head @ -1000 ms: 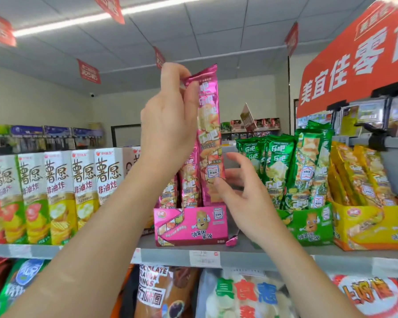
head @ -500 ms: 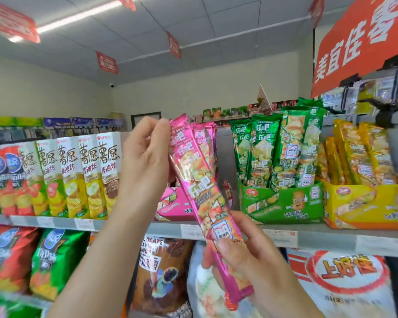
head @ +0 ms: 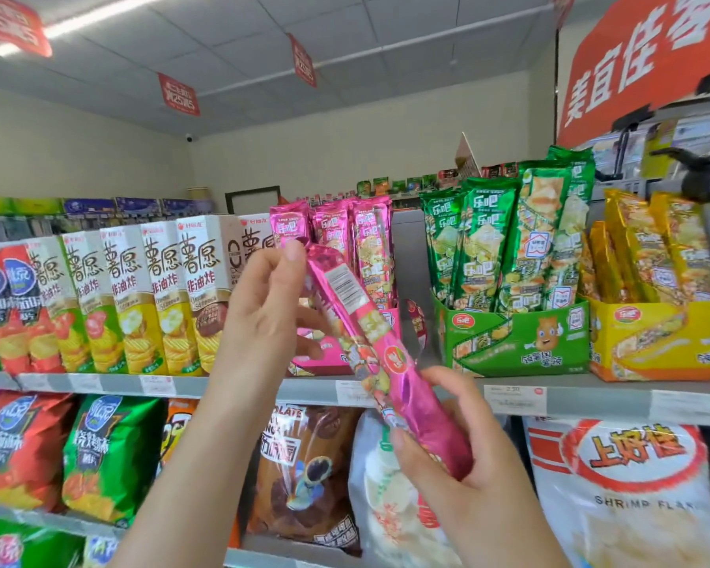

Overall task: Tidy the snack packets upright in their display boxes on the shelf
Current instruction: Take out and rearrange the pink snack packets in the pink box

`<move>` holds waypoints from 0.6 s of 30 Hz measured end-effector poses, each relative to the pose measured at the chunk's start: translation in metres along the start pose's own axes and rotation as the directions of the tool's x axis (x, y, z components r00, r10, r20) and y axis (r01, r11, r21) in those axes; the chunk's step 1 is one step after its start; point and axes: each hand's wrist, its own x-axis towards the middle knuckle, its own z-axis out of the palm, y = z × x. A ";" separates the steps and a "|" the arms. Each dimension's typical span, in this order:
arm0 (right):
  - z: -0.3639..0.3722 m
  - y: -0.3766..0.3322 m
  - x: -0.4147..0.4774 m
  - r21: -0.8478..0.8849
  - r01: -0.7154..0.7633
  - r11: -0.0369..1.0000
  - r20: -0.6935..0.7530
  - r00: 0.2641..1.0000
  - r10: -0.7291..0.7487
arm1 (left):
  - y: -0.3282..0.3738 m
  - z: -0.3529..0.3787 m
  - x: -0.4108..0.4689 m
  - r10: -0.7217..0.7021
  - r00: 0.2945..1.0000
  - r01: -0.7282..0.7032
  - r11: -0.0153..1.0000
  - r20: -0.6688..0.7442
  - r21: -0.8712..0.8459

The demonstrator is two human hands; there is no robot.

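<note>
A long pink snack packet (head: 369, 334) slants in front of the shelf, top end up-left, bottom end down-right. My left hand (head: 263, 309) pinches its top end. My right hand (head: 464, 457) grips its lower end from below. Behind them the pink display box (head: 328, 354) stands on the shelf with pink packets (head: 345, 239) upright in it; my left hand hides most of the box. To the right stand a green display box (head: 517, 334) with upright green packets (head: 501, 239) and a yellow display box (head: 665, 342) with leaning yellow packets (head: 652, 248).
Tall white chip cartons (head: 160, 293) line the shelf (head: 591, 397) to the left of the pink box. Large snack bags (head: 624, 485) fill the shelf below. An orange sign (head: 648, 55) hangs at upper right, with a dark camera mount (head: 706, 174) beneath it.
The pink packet came out from above its box and down in front of the shelf, tilting from upright to slanted. It has turned so its back label shows. Both hands lowered with it.
</note>
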 end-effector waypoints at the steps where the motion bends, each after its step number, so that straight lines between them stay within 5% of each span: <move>1: 0.001 0.001 0.000 -0.100 0.033 0.994 -0.033 0.999 -0.037 | -0.002 -0.004 0.001 0.001 1.000 0.000 1.000 0.020 -0.024; 5: 0.005 0.002 0.002 -0.336 0.093 0.937 -0.043 0.993 -0.114 | -0.012 -0.017 0.007 0.013 0.999 -0.008 0.991 0.041 -0.136; 10: 0.010 0.003 0.010 -0.001 0.021 1.000 0.090 0.996 -0.021 | -0.024 -0.025 0.013 -0.009 0.998 0.030 0.948 0.066 -0.316; 13: 0.015 0.007 0.012 -0.018 0.041 0.999 0.006 0.999 -0.041 | -0.026 -0.030 0.020 -0.114 0.987 0.152 0.877 0.111 -0.457; 18: 0.031 0.011 0.014 -0.530 0.129 0.838 -0.167 0.953 -0.252 | -0.033 -0.030 0.022 -0.062 0.992 0.113 0.842 0.112 -0.528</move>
